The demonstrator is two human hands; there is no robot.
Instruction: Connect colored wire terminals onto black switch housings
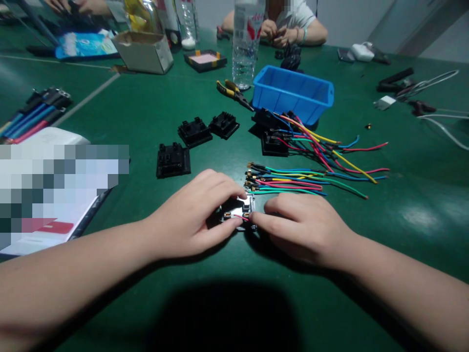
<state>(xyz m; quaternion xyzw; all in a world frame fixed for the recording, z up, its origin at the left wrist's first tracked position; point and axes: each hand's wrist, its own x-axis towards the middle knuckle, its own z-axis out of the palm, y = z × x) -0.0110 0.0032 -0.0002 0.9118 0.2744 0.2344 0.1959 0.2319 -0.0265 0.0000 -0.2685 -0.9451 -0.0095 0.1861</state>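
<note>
A black square module [250,226] with metal contacts and a short red wire [240,216] lies on the green table between my hands. My left hand [200,215] grips the module's left side, thumb at the lower edge and fingers over the top. The index finger of my right hand [308,227] presses at the right end of the red wire, its other fingers curled; whether it pinches anything is hidden. Just beyond the module lies a bundle of coloured wires [293,183] with metal terminals. Three similar black modules [172,160] sit further off to the left.
Wired black modules [274,143] lie before a blue bin [293,93]. Behind are yellow-handled pliers [234,93], a plastic bottle [245,49] and a cardboard box [144,53]. A partly blurred device [88,195] is at left. Other people's hands [280,35] are across the table.
</note>
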